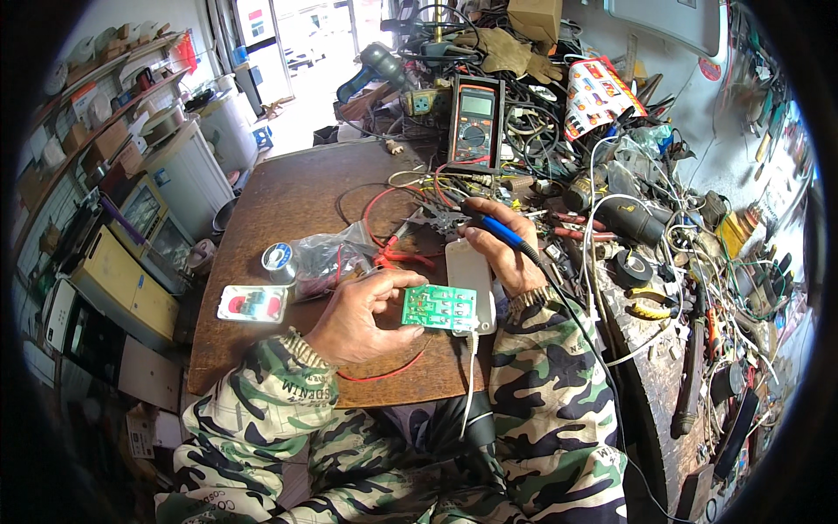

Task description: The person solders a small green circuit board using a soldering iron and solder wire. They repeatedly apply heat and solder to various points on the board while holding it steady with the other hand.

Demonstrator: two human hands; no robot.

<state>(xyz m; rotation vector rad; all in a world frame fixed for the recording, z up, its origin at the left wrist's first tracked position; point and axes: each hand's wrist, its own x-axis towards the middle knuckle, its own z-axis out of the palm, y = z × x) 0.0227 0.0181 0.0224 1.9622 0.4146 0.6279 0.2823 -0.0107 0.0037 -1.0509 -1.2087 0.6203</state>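
Note:
My left hand (367, 316) pinches the left edge of a green circuit board (441, 307), its soldered side facing up. A white cord (471, 384) hangs down from the board's right end. Between the fingers of my right hand (506, 249) is a soldering iron with a blue handle (504, 232), its tip end pointing left; the tip itself I cannot make out. The iron's black cable runs down past my right sleeve. Behind the board, partly hidden by it, lies a white plastic casing (470, 266) on the brown wooden table (262, 201).
A solder spool (279, 259), a clear plastic bag (327, 262) and a small clear-lidded case (252, 304) lie left. A multimeter (476, 122) stands at the back with red test leads (384, 249) before it. Tangled cables, pliers (650, 304) and tools crowd the right side.

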